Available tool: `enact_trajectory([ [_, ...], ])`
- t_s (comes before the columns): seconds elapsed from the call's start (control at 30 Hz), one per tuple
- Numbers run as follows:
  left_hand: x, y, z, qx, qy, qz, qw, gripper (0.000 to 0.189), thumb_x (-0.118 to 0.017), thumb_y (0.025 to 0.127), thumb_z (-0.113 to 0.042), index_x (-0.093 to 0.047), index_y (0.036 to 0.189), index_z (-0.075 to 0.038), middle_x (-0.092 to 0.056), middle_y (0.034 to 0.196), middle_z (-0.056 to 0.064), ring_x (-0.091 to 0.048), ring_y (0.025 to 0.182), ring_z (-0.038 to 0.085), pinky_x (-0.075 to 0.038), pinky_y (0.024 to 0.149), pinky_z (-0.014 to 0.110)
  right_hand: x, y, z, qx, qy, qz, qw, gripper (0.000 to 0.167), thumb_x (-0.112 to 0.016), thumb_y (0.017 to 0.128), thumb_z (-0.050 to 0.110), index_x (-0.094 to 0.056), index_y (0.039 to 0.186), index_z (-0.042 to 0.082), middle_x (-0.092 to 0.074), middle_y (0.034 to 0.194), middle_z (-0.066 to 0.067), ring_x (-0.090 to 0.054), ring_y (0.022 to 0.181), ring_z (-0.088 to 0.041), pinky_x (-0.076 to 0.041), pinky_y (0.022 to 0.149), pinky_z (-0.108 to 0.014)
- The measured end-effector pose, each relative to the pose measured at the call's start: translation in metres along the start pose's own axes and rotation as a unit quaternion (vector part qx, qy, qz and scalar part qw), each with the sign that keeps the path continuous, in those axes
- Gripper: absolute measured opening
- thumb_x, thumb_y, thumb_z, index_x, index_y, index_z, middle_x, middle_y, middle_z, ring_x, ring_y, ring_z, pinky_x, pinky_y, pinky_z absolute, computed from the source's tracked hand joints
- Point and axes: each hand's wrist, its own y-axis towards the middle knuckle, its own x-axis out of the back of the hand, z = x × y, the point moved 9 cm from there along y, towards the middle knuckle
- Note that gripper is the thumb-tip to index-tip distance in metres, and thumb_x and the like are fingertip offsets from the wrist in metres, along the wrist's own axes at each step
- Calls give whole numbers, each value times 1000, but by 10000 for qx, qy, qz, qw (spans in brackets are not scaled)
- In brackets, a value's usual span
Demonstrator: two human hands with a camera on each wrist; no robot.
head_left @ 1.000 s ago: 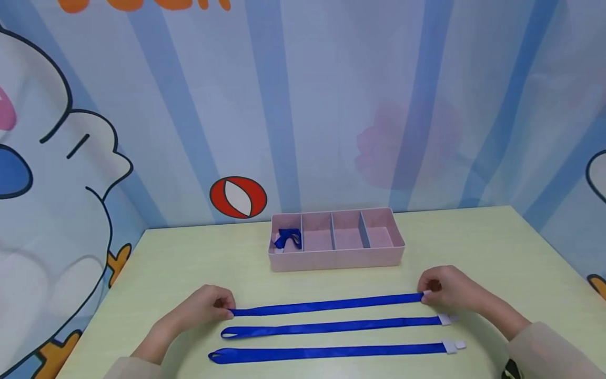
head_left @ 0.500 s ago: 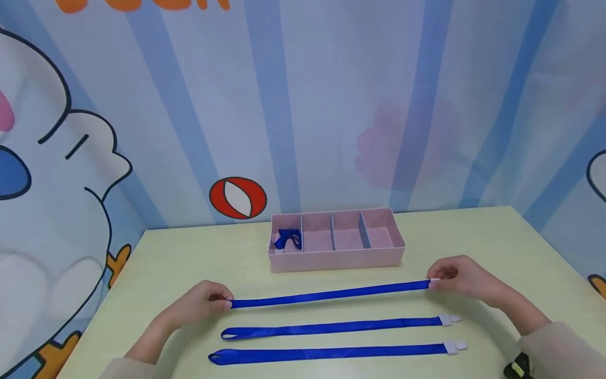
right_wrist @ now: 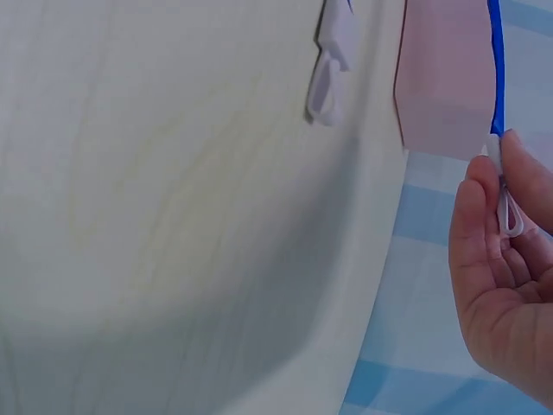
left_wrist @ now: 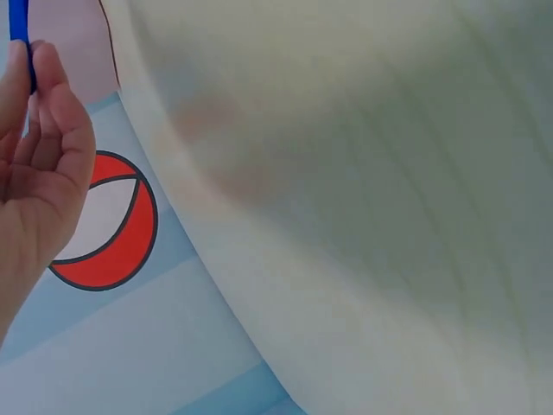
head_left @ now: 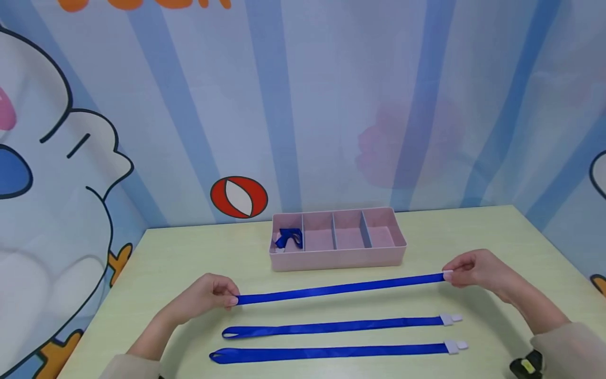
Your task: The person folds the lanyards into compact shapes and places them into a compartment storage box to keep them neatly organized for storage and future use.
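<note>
A blue lanyard (head_left: 341, 289) is stretched straight between my two hands, raised off the table. My left hand (head_left: 203, 297) pinches its looped end between thumb and fingers. At the other end, my right hand (head_left: 483, 271) pinches the white clip; in the right wrist view the clip (right_wrist: 510, 207) hangs down between thumb and fingers. Two more blue lanyards lie flat nearer the person, a middle lanyard (head_left: 331, 328) and a front lanyard (head_left: 331, 352), both with loops at left and white clips at right.
Behind the hands stands a pink box (head_left: 338, 258) with several compartments. Its leftmost compartment holds a folded blue lanyard (head_left: 290, 237). A printed backdrop (head_left: 322, 105) rises along the back edge of the pale table (head_left: 199, 252).
Both hands have lifted the farthest lanyard off the table and moved it toward the box. The right hand has also moved to the right, and the lanyard now slants up toward it.
</note>
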Motion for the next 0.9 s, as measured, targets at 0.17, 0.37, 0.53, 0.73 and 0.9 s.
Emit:
enact_trajectory([
  [0.17,7,1,-3,37,-50,-342,9994,15,-64,88,-10,-67,97,1,-65,83,15,-57,75,21,-52,74,32,5,-1,3,-14,171,71,9998,41,-67,87,19,-58,109,-14,-67,93,-14,-65,87,-27,-54,78,-39],
  [0.37,13,3,-5,349,-203,-592,9974,20,-60,90,-7,-65,106,3,-66,91,16,-60,82,23,-52,82,38,14,-3,4,-42,144,105,9998,44,-63,90,20,-54,115,-15,-65,99,-15,-64,90,-27,-54,80,-39],
  [0.53,17,3,-7,495,-412,-772,9949,26,-62,90,-12,-63,109,5,-65,94,19,-61,83,21,-52,83,39,24,-5,9,-3,320,23,9995,45,-60,92,20,-51,117,-16,-65,97,-9,-64,87,-21,-54,78,-33],
  [0.73,18,3,-4,644,-677,-1009,9905,27,-65,88,-13,-63,108,5,-66,94,18,-64,82,21,-54,81,37,30,-7,11,35,913,173,9957,33,-58,93,13,-56,113,-13,-67,91,-1,-66,82,-15,-55,76,-29],
  [0.9,17,4,-7,620,-648,-1022,9907,28,-65,88,-15,-63,107,5,-66,93,18,-63,83,24,-53,81,38,37,-9,14,18,1071,199,9940,19,-57,93,12,-65,106,0,-66,88,3,-65,77,-13,-55,74,-28],
])
